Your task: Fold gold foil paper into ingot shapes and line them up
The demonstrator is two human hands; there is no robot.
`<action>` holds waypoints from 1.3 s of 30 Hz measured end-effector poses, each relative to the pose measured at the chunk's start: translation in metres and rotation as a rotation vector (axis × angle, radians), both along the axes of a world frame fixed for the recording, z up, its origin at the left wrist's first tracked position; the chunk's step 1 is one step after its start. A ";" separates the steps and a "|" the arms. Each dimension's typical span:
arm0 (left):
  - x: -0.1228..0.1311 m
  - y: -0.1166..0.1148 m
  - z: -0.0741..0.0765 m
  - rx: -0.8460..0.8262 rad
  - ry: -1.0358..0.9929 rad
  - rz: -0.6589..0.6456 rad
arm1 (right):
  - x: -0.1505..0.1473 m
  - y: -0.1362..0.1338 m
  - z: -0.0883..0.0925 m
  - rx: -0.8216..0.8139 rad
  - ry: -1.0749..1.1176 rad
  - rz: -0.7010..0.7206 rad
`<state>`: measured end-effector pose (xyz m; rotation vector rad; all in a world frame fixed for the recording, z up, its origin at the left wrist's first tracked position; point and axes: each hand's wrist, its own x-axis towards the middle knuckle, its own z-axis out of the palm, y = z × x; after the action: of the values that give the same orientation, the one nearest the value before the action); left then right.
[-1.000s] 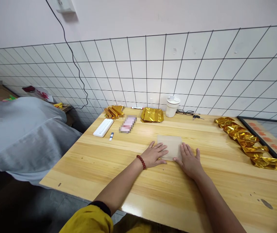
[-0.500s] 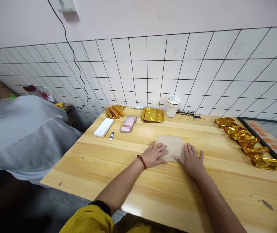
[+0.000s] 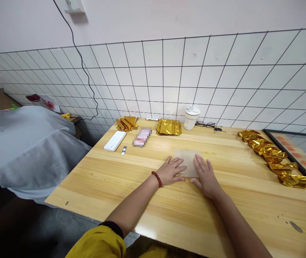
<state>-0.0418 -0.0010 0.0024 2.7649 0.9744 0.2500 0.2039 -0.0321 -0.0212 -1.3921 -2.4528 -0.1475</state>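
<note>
In the head view I see the left hand (image 3: 170,173) and right hand (image 3: 205,178), fingers spread open, resting over the sides of a beige sheet (image 3: 189,159). It lies flat between the near and far edges of the desk (image 3: 96,186).

Head view, as I receive it: bright, even indoor light, apparently from above, with a shadow beneath the wall socket (image 3: 73,6). White glare on the near edge of the bench (image 3: 101,186); hard highlights along the gold foil strip (image 3: 273,152). Soft shadow beside the right forearm (image 3: 234,218). Hands (image 3: 167,173), legible. Lower left, near black. Wide-angle stretch toward the margins; lower right corner dark, soft. Pixel blocks on the pink item (image 3: 142,137) and far left.
</note>
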 end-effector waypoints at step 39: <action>0.001 0.001 -0.001 -0.003 -0.008 0.012 | 0.005 0.000 -0.010 -0.217 -0.127 -0.255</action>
<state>-0.0413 -0.0001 0.0014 2.7542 0.9892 0.2609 0.2084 -0.0323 -0.0310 -1.8406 -2.4405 -0.0282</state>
